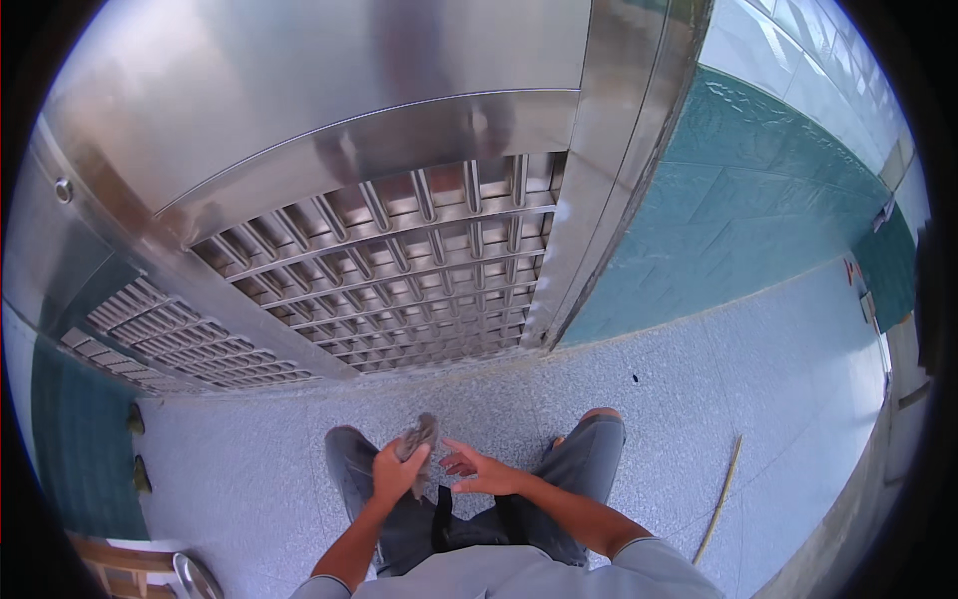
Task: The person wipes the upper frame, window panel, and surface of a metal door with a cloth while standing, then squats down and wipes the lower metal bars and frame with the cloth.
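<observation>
My left hand [397,472] grips a crumpled grey-brown cloth [424,436] above my lap. The cloth sticks up past the thumb, and its lower end hangs between my hands. Close by on the right, my right hand [477,470] holds nothing, its fingers spread toward the cloth. Before my bent knees stands a stainless steel panel [359,67], with a grille of steel bars [419,262] in its lower part. Two black straps hang over my lap, one of them a dark strap [443,517] just below the cloth.
Teal wall tiles [718,217] adjoin the steel frame on the right. A thin yellowish stick [720,498] and a small dark bit [635,379] lie on the speckled floor [247,479]. At lower left are a wooden chair [135,558] and a round metal rim [196,575]. A second grille [202,337] stands left.
</observation>
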Demonstrator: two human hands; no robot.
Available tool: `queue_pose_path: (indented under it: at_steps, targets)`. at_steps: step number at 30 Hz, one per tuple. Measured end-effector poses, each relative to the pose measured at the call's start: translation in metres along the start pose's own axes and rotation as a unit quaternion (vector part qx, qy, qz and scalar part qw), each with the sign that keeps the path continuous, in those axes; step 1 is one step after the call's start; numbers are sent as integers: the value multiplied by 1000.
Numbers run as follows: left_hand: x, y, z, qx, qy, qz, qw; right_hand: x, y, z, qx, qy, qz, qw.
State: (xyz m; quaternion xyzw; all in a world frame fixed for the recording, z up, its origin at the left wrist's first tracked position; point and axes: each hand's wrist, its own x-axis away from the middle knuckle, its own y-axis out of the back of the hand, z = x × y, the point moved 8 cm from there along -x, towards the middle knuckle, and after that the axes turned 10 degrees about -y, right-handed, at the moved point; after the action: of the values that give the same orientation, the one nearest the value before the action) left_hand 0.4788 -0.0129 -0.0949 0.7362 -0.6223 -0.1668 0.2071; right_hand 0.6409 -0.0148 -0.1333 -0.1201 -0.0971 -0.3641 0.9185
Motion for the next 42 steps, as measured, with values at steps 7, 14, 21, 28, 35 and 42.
queue_pose_path:
  at_steps: [7,14,21,28,35,42]
  targets:
    - [37,-108,-1,392,180,174,885,30,60,-53,-204,-121,-136,962]
    - [49,-120,-42,533,198,217,793,69,69,-23,-403,-2,-169,900]
    - [51,-116,-82,643,112,170,738,88,77,13,-443,104,-194,869]
    - [66,-118,-44,612,208,150,748,85,57,118,-363,198,-151,898]
    - [48,-91,-55,457,57,170,871,58,-77,160,252,172,17,952]
    - [-7,11,-93,299,-198,60,932,69,-44,165,195,107,-56,973]
